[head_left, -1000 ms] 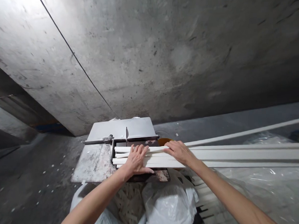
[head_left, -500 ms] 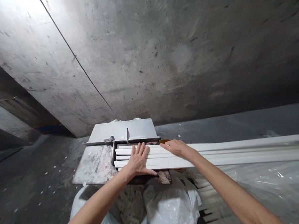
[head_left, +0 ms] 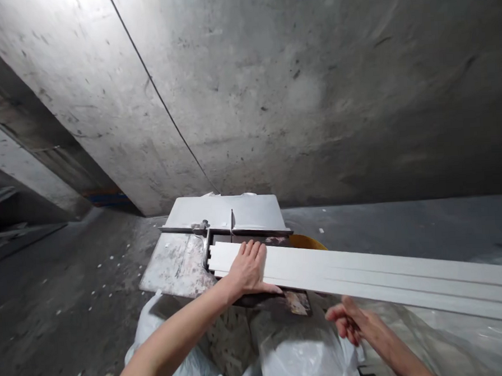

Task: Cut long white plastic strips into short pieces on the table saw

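Observation:
Several long white strips [head_left: 305,265] lie side by side in a bundle on the machine table [head_left: 183,261], their left ends near a dark metal stop. My left hand [head_left: 249,269] presses flat on the strips near those ends, fingers together and thumb out to the side. Just below the strips' near edge, my right hand [head_left: 350,320] hovers apart from them. Its fingers are loosely curled and nothing shows in them. Behind the strips, a thin upright blade [head_left: 231,220] stands in the slot of a pale plate [head_left: 260,210].
White plastic bags [head_left: 308,353] sit below the table's near side, beside a heap of small offcuts [head_left: 229,340]. A yellow rounded thing [head_left: 306,241] shows behind the strips. Clear plastic sheeting lies at lower right. A concrete wall [head_left: 271,97] rises behind; white scraps dot the floor.
My right hand has left the strips' far side and come down to their near side. The strips now lie closer together as one band. The view has shifted slightly.

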{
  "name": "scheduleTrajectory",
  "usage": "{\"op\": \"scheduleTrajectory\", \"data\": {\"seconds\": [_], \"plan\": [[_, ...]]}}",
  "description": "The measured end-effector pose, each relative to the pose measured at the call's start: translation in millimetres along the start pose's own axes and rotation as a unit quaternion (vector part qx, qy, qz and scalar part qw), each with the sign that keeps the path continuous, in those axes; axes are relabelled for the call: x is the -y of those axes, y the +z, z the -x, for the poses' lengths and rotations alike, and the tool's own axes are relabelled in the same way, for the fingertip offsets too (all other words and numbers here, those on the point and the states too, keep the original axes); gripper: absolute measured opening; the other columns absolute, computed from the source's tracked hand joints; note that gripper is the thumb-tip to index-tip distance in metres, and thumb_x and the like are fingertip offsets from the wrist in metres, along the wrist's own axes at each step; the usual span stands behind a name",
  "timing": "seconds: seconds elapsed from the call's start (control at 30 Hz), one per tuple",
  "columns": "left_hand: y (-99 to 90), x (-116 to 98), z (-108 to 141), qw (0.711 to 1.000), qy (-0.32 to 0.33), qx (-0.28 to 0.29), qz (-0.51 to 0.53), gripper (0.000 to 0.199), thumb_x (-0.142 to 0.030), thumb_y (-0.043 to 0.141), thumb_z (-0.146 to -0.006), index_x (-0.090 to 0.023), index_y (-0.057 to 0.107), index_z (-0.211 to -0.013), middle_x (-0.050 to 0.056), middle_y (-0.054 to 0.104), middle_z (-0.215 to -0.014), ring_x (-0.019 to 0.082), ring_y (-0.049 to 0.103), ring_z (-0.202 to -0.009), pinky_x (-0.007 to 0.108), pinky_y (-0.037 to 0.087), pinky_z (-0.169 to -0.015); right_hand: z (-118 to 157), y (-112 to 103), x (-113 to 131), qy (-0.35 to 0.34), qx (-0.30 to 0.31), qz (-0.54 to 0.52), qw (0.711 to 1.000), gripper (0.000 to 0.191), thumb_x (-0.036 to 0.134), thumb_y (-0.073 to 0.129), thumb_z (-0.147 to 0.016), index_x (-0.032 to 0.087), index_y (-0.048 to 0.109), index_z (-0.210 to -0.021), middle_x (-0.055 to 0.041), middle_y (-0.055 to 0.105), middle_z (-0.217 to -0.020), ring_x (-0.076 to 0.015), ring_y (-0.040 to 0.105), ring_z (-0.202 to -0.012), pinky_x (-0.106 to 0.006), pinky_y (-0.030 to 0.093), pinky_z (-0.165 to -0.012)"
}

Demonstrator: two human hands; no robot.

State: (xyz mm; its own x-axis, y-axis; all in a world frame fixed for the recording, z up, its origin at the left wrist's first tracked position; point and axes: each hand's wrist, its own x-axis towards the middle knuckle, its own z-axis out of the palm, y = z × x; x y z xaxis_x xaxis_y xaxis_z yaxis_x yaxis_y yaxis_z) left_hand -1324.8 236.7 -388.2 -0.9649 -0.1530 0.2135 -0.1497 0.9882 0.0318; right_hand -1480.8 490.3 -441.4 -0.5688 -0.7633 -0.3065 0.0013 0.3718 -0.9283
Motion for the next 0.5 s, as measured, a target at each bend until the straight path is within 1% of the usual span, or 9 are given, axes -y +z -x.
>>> {"op": "scheduleTrajectory", "data": {"seconds": [0.03, 0.07, 0.1, 0.17, 0.23, 0.27, 0.33, 0.4, 0.5], "plan": [[-0.6, 0.9, -2.1, 1.000, 0.004, -0.006, 0.001, 0.124, -0.099, 0.026, -0.058, -0.007, 0.036, -0.141, 0.022, 0.047, -0.137, 0.038, 0.040, -0.131, 0.049, 0.023, -0.113, 5.2, -1.3, -15.0, 0.065, 0.020, -0.070, 0.995, 0.069, 0.077, 0.039, -0.083, 0.014, 0.069, -0.080, -0.0065, 0.061, -0.058, -0.0167, 0.054, -0.050, -0.028, 0.045, -0.049], [-1.3, 2.1, -4.3, 1.000, 0.009, -0.010, 0.002, 0.123, -0.099, 0.027, -0.057, -0.008, 0.037, -0.140, 0.022, 0.049, -0.135, 0.038, 0.041, -0.129, 0.048, 0.023, -0.112, 6.9, -3.0, -27.8, 0.119, 0.003, -0.152, 0.981, 0.063, 0.072, 0.044, -0.084, 0.015, 0.069, -0.086, -0.0079, 0.065, -0.065, -0.0170, 0.057, -0.053, -0.026, 0.046, -0.048], [-2.0, 3.8, -6.2, 1.000, 0.016, -0.012, 0.003, 0.123, -0.099, 0.029, -0.057, -0.008, 0.038, -0.139, 0.022, 0.050, -0.134, 0.037, 0.042, -0.129, 0.048, 0.024, -0.112, 5.5, -5.2, -37.6, 0.154, -0.040, -0.237, 0.958, 0.055, 0.068, 0.049, -0.084, 0.016, 0.068, -0.089, -0.0091, 0.068, -0.072, -0.0182, 0.060, -0.056, -0.027, 0.048, -0.047], [-3.7, 8.5, -8.2, 0.999, 0.030, -0.012, -0.002, 0.123, -0.098, 0.032, -0.056, -0.009, 0.037, -0.140, 0.021, 0.050, -0.135, 0.036, 0.042, -0.129, 0.046, 0.024, -0.113, -3.1, -9.5, -47.5, 0.138, -0.157, -0.393, 0.895, 0.037, 0.055, 0.054, -0.086, 0.022, 0.065, -0.099, -0.0081, 0.070, -0.091, -0.0194, 0.065, -0.068, -0.028, 0.054, -0.053], [-5.2, 15.0, -6.3, 0.999, 0.037, -0.010, -0.012, 0.123, -0.097, 0.034, -0.057, -0.009, 0.035, -0.142, 0.020, 0.046, -0.140, 0.034, 0.038, -0.133, 0.044, 0.023, -0.114, -13.7, -12.1, -46.2, 0.063, -0.240, -0.485, 0.839, 0.027, 0.043, 0.056, -0.087, 0.027, 0.064, -0.107, -0.0042, 0.069, -0.103, -0.0181, 0.067, -0.079, -0.028, 0.059, -0.060], [-5.7, 18.5, -3.8, 0.999, 0.032, -0.008, -0.019, 0.123, -0.097, 0.033, -0.058, -0.008, 0.033, -0.143, 0.020, 0.043, -0.143, 0.034, 0.035, -0.135, 0.043, 0.022, -0.114, -18.2, -12.2, -42.9, 0.033, -0.255, -0.503, 0.825, 0.026, 0.039, 0.055, -0.087, 0.029, 0.063, -0.110, -0.0026, 0.069, -0.106, -0.0169, 0.067, -0.082, -0.027, 0.059, -0.064], [-6.3, 25.6, 3.2, 1.000, 0.009, 0.000, -0.029, 0.124, -0.097, 0.030, -0.060, -0.007, 0.030, -0.145, 0.021, 0.038, -0.147, 0.035, 0.031, -0.138, 0.045, 0.022, -0.114, -24.7, -9.9, -34.0, 0.023, -0.254, -0.509, 0.822, 0.026, 0.036, 0.054, -0.087, 0.030, 0.065, -0.111, -0.0010, 0.069, -0.104, -0.0156, 0.067, -0.085, -0.025, 0.060, -0.066], [-6.9, 32.0, 11.0, 0.999, -0.018, 0.010, -0.035, 0.125, -0.096, 0.026, -0.061, -0.006, 0.027, -0.147, 0.023, 0.033, -0.150, 0.036, 0.027, -0.141, 0.048, 0.020, -0.114, -29.1, -5.3, -24.4, 0.041, -0.257, -0.514, 0.817, 0.023, 0.037, 0.055, -0.086, 0.032, 0.067, -0.105, 0.0011, 0.070, -0.102, -0.0148, 0.067, -0.082, -0.023, 0.061, -0.065], [-8.5, 39.0, 19.4, 0.998, -0.046, 0.020, -0.035, 0.124, -0.096, 0.024, -0.063, -0.004, 0.025, -0.147, 0.025, 0.026, -0.152, 0.036, 0.021, -0.143, 0.050, 0.018, -0.115, -35.9, 2.3, -11.0, 0.087, -0.283, -0.537, 0.790, 0.015, 0.033, 0.056, -0.085, 0.031, 0.068, -0.094, 0.0034, 0.070, -0.097, -0.0136, 0.067, -0.074, -0.021, 0.060, -0.058]]}}
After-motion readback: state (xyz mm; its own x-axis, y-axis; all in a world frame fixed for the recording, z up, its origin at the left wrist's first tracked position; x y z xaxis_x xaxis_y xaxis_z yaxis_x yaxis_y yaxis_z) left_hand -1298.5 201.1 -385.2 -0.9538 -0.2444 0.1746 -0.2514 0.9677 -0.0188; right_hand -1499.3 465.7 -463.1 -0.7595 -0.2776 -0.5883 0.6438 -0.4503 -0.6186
